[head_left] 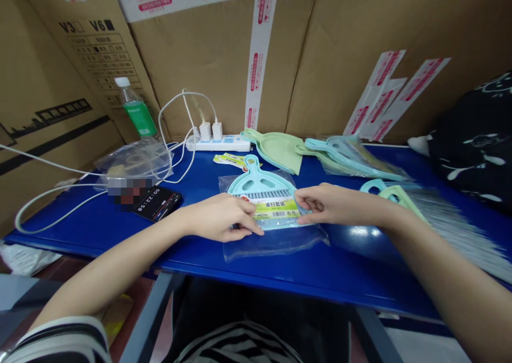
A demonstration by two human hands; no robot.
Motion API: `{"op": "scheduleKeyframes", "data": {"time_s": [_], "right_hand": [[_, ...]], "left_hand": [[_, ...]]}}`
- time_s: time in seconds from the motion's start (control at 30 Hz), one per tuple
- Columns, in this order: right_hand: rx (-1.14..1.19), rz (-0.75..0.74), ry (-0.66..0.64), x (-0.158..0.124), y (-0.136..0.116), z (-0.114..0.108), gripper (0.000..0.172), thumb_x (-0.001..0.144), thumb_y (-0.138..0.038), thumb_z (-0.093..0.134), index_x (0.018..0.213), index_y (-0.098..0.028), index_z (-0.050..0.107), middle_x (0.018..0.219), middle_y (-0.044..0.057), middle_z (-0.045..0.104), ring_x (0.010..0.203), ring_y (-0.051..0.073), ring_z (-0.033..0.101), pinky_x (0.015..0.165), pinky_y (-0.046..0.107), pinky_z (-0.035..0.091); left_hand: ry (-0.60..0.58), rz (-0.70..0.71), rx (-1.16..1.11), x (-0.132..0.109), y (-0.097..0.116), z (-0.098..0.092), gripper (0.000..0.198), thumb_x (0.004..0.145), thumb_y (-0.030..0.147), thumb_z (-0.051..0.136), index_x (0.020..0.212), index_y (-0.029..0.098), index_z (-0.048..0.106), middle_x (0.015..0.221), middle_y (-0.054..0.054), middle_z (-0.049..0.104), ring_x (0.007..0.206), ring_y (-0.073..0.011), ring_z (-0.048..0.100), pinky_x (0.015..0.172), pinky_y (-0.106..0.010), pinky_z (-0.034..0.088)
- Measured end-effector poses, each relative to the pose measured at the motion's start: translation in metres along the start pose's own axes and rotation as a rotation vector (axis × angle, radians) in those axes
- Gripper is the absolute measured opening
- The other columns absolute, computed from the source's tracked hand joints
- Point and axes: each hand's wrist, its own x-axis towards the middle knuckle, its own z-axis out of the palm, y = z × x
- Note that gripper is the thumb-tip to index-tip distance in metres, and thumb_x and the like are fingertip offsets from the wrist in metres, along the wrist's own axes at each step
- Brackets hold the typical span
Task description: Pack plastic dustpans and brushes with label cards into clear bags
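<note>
My left hand [218, 217] and my right hand [332, 204] both grip a clear plastic bag [272, 247] lying on the blue table top. Inside the bag is a pale blue dustpan [256, 183] with a holed handle, along with a small brush and a yellow-green paper label [276, 208]. The left fingers press over the bag's near side, covering the lower left of the label. The right fingertips pinch the bag at the dustpan's right edge. The hands stand a short way apart, with the label between them.
Behind the hands lie a loose green dustpan [276, 150] and a stack of bagged dustpans [344, 158]. Broom bristles [452, 219] spread at the right, and a black cloth bundle [472, 139] sits beyond them. At the left are a phone [158, 203], a power strip [218, 143], white cables, and a bottle [136, 110].
</note>
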Motion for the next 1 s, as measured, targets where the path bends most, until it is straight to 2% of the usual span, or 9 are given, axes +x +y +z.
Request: {"op": "scheduleKeyframes", "data": {"time_s": [0.33, 0.43, 0.53, 0.67, 1.0], "right_hand": [[0.077, 0.044, -0.002, 0.0020, 0.0002, 0.0049, 0.040, 0.068, -0.051, 0.064, 0.061, -0.024, 0.036, 0.052, -0.004, 0.053, 0.050, 0.014, 0.054, 0.049, 0.026, 0.036], [0.102, 0.076, -0.017, 0.0020, -0.0024, 0.0050, 0.037, 0.067, -0.046, 0.065, 0.061, -0.024, 0.035, 0.051, -0.005, 0.053, 0.046, 0.013, 0.055, 0.047, 0.025, 0.037], [0.131, 0.108, -0.033, 0.0023, -0.0040, 0.0049, 0.037, 0.067, -0.042, 0.065, 0.061, -0.024, 0.034, 0.049, -0.007, 0.052, 0.043, 0.013, 0.055, 0.045, 0.025, 0.038], [0.146, 0.119, -0.037, 0.0026, -0.0036, 0.0049, 0.037, 0.066, -0.042, 0.066, 0.061, -0.024, 0.034, 0.047, -0.007, 0.052, 0.042, 0.013, 0.056, 0.046, 0.025, 0.038], [0.142, 0.127, -0.041, 0.0012, -0.0057, 0.0045, 0.036, 0.066, -0.039, 0.066, 0.062, -0.024, 0.034, 0.048, -0.007, 0.053, 0.043, 0.013, 0.057, 0.045, 0.025, 0.039]], "left_hand": [[-0.004, -0.042, -0.007, -0.0022, -0.0033, -0.0051, 0.029, 0.082, 0.011, 0.055, 0.101, 0.024, 0.072, 0.080, -0.001, 0.062, 0.066, -0.0115, 0.056, 0.059, -0.021, 0.042], [0.006, -0.033, -0.049, -0.0018, -0.0022, -0.0037, 0.029, 0.081, 0.008, 0.054, 0.099, 0.021, 0.072, 0.082, -0.002, 0.063, 0.071, -0.0121, 0.059, 0.063, -0.021, 0.045], [0.014, -0.027, -0.087, -0.0011, -0.0005, -0.0025, 0.027, 0.079, 0.006, 0.053, 0.095, 0.018, 0.071, 0.079, -0.002, 0.063, 0.067, -0.0110, 0.057, 0.062, -0.021, 0.045], [0.030, -0.035, -0.097, -0.0009, 0.0013, -0.0021, 0.027, 0.078, 0.007, 0.052, 0.093, 0.018, 0.070, 0.075, -0.001, 0.063, 0.058, -0.0094, 0.054, 0.058, -0.021, 0.043], [0.036, -0.029, -0.089, 0.0003, 0.0033, -0.0025, 0.024, 0.078, 0.009, 0.049, 0.090, 0.018, 0.067, 0.072, 0.001, 0.063, 0.056, -0.0095, 0.053, 0.056, -0.021, 0.042]]}}
